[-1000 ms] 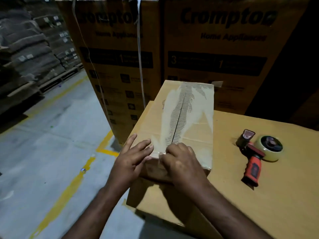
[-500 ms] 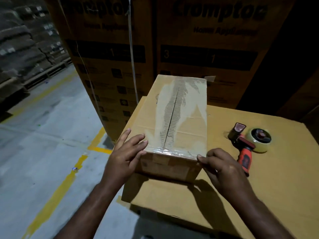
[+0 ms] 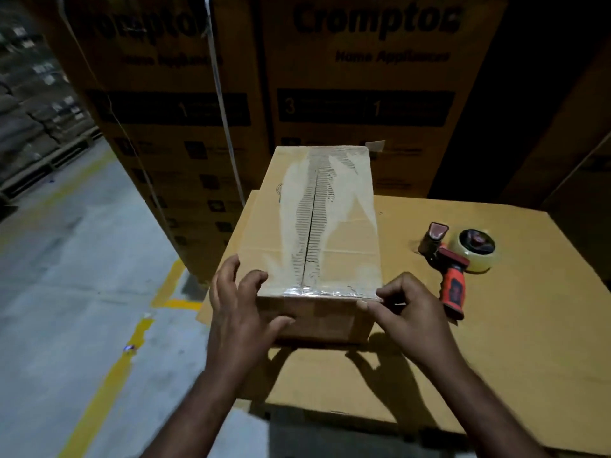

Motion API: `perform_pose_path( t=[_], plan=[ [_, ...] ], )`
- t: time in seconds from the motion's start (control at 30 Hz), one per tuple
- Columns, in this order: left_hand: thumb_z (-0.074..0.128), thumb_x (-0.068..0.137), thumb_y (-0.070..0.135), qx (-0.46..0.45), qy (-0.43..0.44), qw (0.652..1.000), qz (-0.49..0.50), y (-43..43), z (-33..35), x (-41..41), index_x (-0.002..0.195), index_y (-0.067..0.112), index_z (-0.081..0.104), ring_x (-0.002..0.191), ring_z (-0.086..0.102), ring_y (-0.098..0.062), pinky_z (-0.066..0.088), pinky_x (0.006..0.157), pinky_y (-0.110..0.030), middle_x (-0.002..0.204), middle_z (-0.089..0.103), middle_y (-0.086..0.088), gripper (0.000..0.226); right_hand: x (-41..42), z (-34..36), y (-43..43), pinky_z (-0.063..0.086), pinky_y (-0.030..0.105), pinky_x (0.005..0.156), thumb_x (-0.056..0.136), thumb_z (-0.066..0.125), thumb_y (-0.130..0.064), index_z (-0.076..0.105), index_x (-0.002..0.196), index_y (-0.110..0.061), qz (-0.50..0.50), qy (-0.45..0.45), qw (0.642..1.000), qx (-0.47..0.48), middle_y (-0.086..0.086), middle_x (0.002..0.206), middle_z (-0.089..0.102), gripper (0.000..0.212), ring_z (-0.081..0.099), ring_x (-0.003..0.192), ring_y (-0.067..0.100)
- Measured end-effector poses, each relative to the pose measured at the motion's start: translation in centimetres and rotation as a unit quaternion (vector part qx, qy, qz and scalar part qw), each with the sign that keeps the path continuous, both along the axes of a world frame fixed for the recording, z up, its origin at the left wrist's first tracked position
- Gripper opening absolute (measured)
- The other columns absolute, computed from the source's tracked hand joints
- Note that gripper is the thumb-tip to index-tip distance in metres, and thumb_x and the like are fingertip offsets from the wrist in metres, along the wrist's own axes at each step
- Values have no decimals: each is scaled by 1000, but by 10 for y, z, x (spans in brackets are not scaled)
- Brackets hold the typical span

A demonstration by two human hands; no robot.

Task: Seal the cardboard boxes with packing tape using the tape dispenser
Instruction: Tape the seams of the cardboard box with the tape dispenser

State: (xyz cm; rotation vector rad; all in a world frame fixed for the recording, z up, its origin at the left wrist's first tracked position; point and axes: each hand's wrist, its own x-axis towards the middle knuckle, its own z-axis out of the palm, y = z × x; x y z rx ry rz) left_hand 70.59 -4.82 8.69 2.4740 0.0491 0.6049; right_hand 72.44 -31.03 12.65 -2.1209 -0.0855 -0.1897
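Observation:
A small cardboard box (image 3: pixel 344 226) stands on a big flat carton (image 3: pixel 496 342). Its top is torn along the centre seam, and shiny clear tape (image 3: pixel 317 291) runs across its near top edge. My left hand (image 3: pixel 241 312) rests on the near left corner, fingers spread over the top edge and thumb on the front face. My right hand (image 3: pixel 410 309) pinches the near right corner where the tape ends, thumb and forefinger together. The tape dispenser (image 3: pixel 454 269), with a red handle and a clear roll, lies untouched on the carton to the right of the box.
Tall printed cartons (image 3: pixel 363 94) form a wall right behind the box, with a white strap (image 3: pixel 220 94) hanging down one. The big carton's left edge drops to a grey floor with yellow lines (image 3: pixel 109 375). Stacked sacks on pallets (image 3: pixel 33 120) stand far left.
My right hand slid along the taped near edge from the middle to the right corner. My left hand shifted slightly down onto the near left corner. The dispenser stayed put.

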Motion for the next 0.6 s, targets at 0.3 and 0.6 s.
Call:
perform_pose_path(
  t=[0.3,0.6],
  plan=[
    [68,96,41,-415,126,900,48,28,45,31,147,20,51,116,62,-17,52,94,-37,131,61,4,58,28,3,21,51,28,73,93,62,-51,47,139,-39,40,240,935,257,-12,128,66,50,68,108,12],
    [74,89,40,-353,160,922,8,44,91,53,105,18,73,84,75,-23,61,71,-42,92,77,-1,28,36,45,42,56,40,87,103,52,-18,52,138,-21,85,202,906,361,2,124,70,36,68,112,23]
  ],
)
